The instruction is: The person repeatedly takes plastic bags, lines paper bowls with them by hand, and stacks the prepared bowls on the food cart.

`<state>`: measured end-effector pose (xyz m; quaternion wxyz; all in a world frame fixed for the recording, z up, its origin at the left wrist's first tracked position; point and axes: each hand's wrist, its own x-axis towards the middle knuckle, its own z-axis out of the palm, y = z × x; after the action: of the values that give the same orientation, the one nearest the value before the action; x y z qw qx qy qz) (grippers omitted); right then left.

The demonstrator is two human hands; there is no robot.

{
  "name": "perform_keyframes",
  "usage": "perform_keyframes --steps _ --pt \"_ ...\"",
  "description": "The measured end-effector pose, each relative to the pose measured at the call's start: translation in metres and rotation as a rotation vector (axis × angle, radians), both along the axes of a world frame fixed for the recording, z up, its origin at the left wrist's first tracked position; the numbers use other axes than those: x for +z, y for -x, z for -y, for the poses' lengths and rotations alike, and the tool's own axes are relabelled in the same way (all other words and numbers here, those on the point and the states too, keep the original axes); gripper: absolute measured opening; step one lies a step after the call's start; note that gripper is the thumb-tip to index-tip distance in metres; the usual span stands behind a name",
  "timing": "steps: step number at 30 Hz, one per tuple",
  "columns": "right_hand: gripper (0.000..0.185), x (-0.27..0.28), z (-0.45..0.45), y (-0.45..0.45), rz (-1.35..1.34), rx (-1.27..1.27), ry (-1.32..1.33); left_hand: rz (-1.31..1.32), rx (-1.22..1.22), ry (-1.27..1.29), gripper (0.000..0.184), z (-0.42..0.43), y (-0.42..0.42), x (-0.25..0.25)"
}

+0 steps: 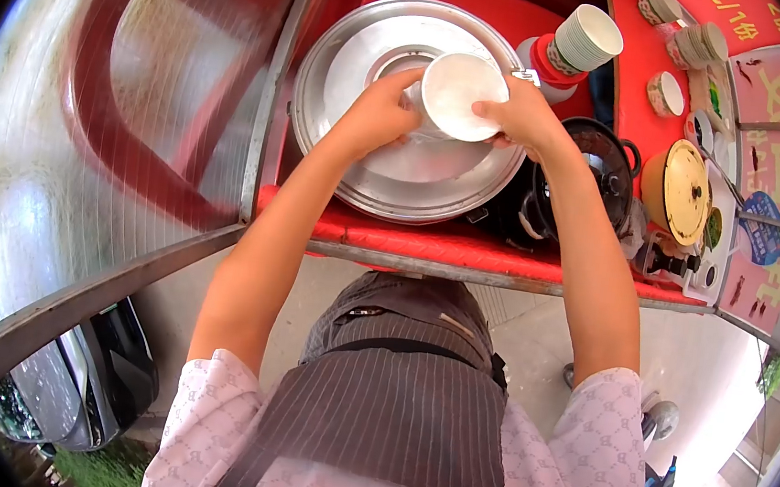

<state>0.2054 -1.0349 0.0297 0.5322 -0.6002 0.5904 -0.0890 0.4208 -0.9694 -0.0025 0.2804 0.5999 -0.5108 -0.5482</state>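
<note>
A white paper bowl [458, 86] is held over a large round metal lid [352, 71], its open mouth facing up toward me. My right hand [523, 116] grips the bowl's right side, with the thumb over the rim onto the inside and the fingers mostly hidden behind. On the other side, my left hand [383, 116] is closed at the bowl's left wall; its fingertips are partly hidden. Something thin and clear, like plastic film, shows just under the bowl, but I cannot make it out well.
A stack of paper bowls [587, 40] stands behind my right hand. To the right are a black pot [600, 171], a yellowish lidded pot [676, 191] and more stacked bowls [697, 46]. A metal-framed clear panel [140, 71] borders the red counter [390, 244] on the left.
</note>
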Motion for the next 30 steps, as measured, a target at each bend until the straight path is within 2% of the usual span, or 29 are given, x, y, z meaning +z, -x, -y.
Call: perform_keyframes --steps 2,3,4,5,6,8,10,12,14,16,17,18,19,21,22,24,25,26,28,29,30 --pt "0.036 -0.007 -0.009 0.011 0.234 -0.097 -0.065 -0.377 0.226 0.078 0.054 -0.024 0.004 0.002" --pt "0.030 0.000 -0.019 0.014 0.334 -0.144 -0.052 -0.376 0.217 0.078 0.054 -0.034 0.005 -0.005" --pt "0.030 0.003 -0.030 0.017 0.334 -0.152 -0.053 -0.713 0.309 0.089 0.046 -0.046 0.005 -0.015" --pt "0.030 0.005 -0.041 0.018 0.453 -0.188 -0.090 -1.050 0.402 0.097 0.039 -0.057 0.006 -0.023" --pt "0.031 0.006 -0.050 0.018 0.573 -0.224 -0.127 -1.049 0.398 0.092 0.039 -0.066 0.013 -0.023" --pt "0.035 -0.003 -0.070 0.007 0.835 -0.249 -0.189 -1.367 0.497 0.052 0.029 -0.079 0.033 -0.021" --pt "0.037 0.019 -0.093 -0.015 0.965 -0.424 -0.248 -1.326 0.527 0.047 0.026 -0.089 0.046 -0.011" --pt "0.036 0.015 -0.101 -0.014 0.940 -0.396 -0.189 -1.251 0.586 0.038 0.021 -0.096 0.053 -0.001" --pt "0.036 0.015 -0.109 -0.012 0.914 -0.372 -0.129 -1.164 0.568 0.106 0.026 -0.107 0.042 0.002" --pt "0.034 0.019 -0.117 -0.011 0.774 -0.442 0.016 -0.623 0.762 0.304 0.036 -0.122 0.036 0.018" --pt "0.031 0.021 -0.123 -0.012 0.719 -0.460 0.040 -0.584 0.641 0.372 0.056 -0.132 0.038 0.027" --pt "0.031 0.023 -0.129 -0.014 0.719 -0.466 0.038 -0.582 0.638 0.367 0.056 -0.136 0.048 0.035" --pt "0.031 0.024 -0.137 -0.017 0.739 -0.445 0.052 -0.588 0.605 0.471 0.060 -0.141 0.064 0.042" --pt "0.038 0.018 -0.143 -0.028 0.820 -0.382 0.161 -0.489 0.542 0.542 0.074 -0.143 0.067 0.045" --pt "0.038 0.018 -0.147 -0.025 0.822 -0.379 0.160 -0.488 0.545 0.544 0.074 -0.140 0.058 0.040" --pt "0.045 0.027 -0.157 -0.015 0.994 -0.323 -0.143 -1.048 0.525 0.327 0.066 -0.132 0.045 0.036" --pt "0.052 0.023 -0.159 -0.009 1.064 -0.343 -0.199 -1.011 0.658 0.282 0.064 -0.130 0.049 0.044" --pt "0.052 0.015 -0.160 -0.003 1.064 -0.343 -0.199 -1.011 0.659 0.282 0.064 -0.129 0.047 0.050" --pt "0.059 0.001 -0.163 0.009 1.115 -0.246 -0.064 -1.329 0.601 0.081 0.068 -0.130 0.043 0.059" --pt "0.048 -0.002 -0.165 0.014 1.108 -0.274 -0.048 -1.391 0.614 -0.011 0.070 -0.130 0.045 0.067" --pt "0.048 -0.005 -0.166 0.016 1.107 -0.278 -0.048 -1.390 0.613 -0.015 0.070 -0.133 0.047 0.069"
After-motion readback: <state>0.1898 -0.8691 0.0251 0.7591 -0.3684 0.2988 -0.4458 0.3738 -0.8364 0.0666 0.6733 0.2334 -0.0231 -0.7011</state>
